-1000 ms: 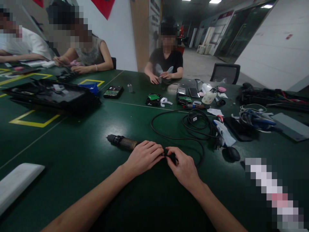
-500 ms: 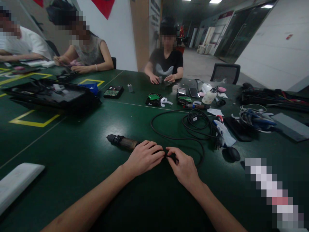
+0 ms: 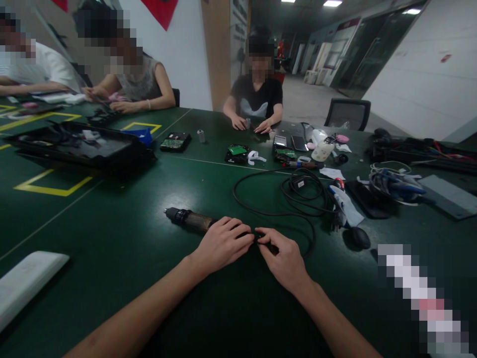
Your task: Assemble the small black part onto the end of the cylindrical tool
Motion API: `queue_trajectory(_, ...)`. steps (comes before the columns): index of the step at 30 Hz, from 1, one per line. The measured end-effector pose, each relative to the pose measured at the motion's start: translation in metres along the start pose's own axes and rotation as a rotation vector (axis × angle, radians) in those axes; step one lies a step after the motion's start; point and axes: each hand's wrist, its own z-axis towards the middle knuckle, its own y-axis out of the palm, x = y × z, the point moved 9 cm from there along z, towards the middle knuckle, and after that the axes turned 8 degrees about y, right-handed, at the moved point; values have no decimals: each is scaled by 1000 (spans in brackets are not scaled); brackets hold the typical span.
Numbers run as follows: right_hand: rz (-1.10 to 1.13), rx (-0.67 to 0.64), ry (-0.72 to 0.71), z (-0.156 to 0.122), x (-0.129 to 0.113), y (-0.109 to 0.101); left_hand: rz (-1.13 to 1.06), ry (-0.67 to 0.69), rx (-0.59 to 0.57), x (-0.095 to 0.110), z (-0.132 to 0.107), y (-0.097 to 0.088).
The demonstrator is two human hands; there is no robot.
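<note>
A dark electric screwdriver [image 3: 194, 220] lies on the green table, its metal tip pointing left. My left hand [image 3: 225, 243] is wrapped over the rear of its body, fingers bent and closed. Just right of it, my right hand [image 3: 283, 256] pinches with thumb and fingertips at the screwdriver's tail end. A small dark piece shows between those fingers, mostly hidden. The black cable [image 3: 276, 214] loops from behind my right hand to a coil farther back, and it appears to be what the right fingers hold.
A black tray [image 3: 74, 149] with parts stands at left. Circuit-board units [image 3: 175, 141], a small metal cylinder [image 3: 201, 135] and a bottle [image 3: 323, 149] sit toward the back. At right lie a mouse [image 3: 357, 237] and a black phone-like slab [image 3: 367, 199]. Several people sit across the table.
My right fingertips have shifted slightly at the tail of the screwdriver, while my left hand keeps its place. Across the table, a person's hand has lowered to the tabletop.
</note>
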Motion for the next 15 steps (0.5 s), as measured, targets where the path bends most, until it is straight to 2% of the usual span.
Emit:
queue_trajectory(8, -72, -24, 11, -1, -11, -5, -3, -9, -4, -1, 1, -1)
queue_trajectory(15, -114, -30, 18, 0, -6, -2, 5, -19, 12, -2, 1, 0)
